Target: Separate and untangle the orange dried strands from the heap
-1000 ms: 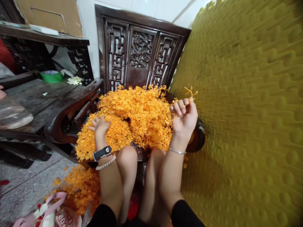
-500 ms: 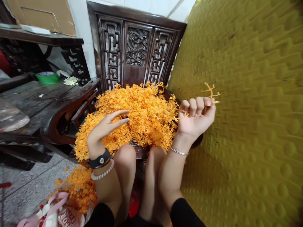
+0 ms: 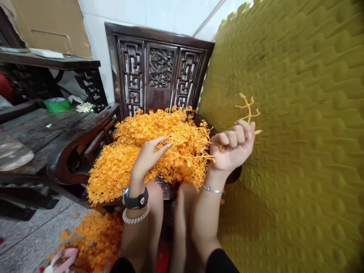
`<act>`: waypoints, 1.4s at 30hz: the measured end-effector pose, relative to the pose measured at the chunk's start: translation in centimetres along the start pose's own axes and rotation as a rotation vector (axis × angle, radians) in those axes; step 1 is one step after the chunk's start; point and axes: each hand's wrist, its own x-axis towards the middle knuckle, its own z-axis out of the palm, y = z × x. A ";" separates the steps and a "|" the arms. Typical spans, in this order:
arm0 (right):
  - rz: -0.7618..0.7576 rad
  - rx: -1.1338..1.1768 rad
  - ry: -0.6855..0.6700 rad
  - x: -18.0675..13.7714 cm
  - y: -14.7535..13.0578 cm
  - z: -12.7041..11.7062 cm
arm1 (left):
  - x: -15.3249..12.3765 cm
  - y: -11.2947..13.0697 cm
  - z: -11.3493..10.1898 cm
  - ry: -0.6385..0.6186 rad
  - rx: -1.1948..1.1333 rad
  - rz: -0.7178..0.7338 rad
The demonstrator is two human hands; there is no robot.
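My right hand [image 3: 233, 146] is closed on thin orange branching sprigs [image 3: 248, 108]. Forked tips stick up above its fingers, and other stems trail from the palm side toward the heap. Over the middle of a large heap of orange artificial sprigs [image 3: 113, 167], my left hand [image 3: 152, 155] has thumb and forefinger bent toward each other. Orange strands show between those two fingers, larger and brighter than the heap behind them. A dark watch band [image 3: 138, 199] and a beaded bracelet [image 3: 136, 218] circle the left wrist; the right wrist has a silver bangle [image 3: 213, 189].
The heap lies on a dark wooden chair with a carved back [image 3: 160, 68]. A yellow textured mat [image 3: 292, 132] stands close on the right. On the left bench are green tape [image 3: 58, 105] and a clear plastic bag [image 3: 15, 153]. More orange pieces [image 3: 95, 235] lie on the floor.
My left hand has moved right and slightly down, and its thumb and forefinger have come round orange strands. My right hand has shifted slightly left, still holding sprigs. The view has tilted up.
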 end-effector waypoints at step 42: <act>0.404 -0.595 -1.006 -2.1 -0.2 0.6 | -1.7 4.0 -0.7 0.517 -0.170 0.552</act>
